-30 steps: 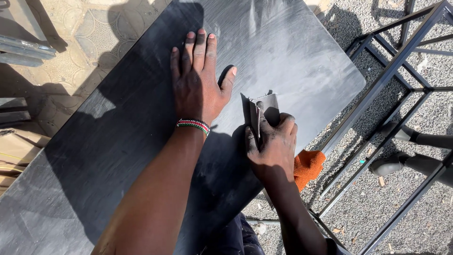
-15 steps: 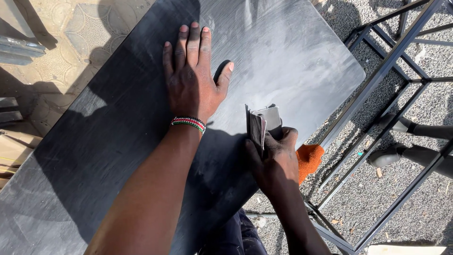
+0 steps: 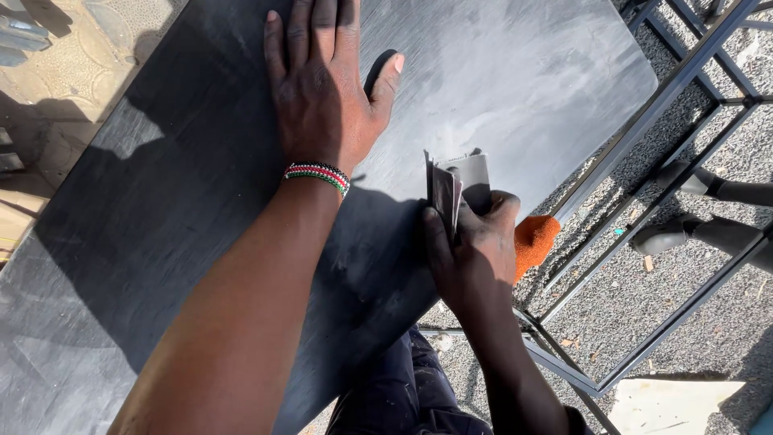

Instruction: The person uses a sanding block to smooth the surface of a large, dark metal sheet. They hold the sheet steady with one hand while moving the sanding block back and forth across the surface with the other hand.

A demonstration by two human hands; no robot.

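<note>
Outdoors in hard sunlight, above gravel (image 3: 644,314) and pale paving (image 3: 72,72), with a broad dark grey board (image 3: 523,72) lying across a black metal frame (image 3: 644,113). Left hand (image 3: 326,89) spread flat on the board, fingers straight and close together, thumb out to the side, gripping nothing, only pressing down; beaded bracelet (image 3: 318,175) at the wrist. Right hand (image 3: 471,258) near the board's right-hand edge, fingers curled tight around a folded grey sheet (image 3: 463,181), most likely abrasive paper, with the folded end standing up out of the fist. Cannot tell whether the sheet's lower edge touches the board or sits just over it. Dull, chalky smears on the board beyond the sheet, darker surface toward the lower left. Something orange (image 3: 533,242) just past the right hand, beyond the board's edge, too hidden to identify. Another person's shoes (image 3: 684,181) on the gravel past the frame. Judged as mid-rubbing: surface work on the board, one hand steadying, the other working the sheet. Any further stroke calling for firm downward weight from the flat hand, a secure pinch on the fold, and care near the edge.
</note>
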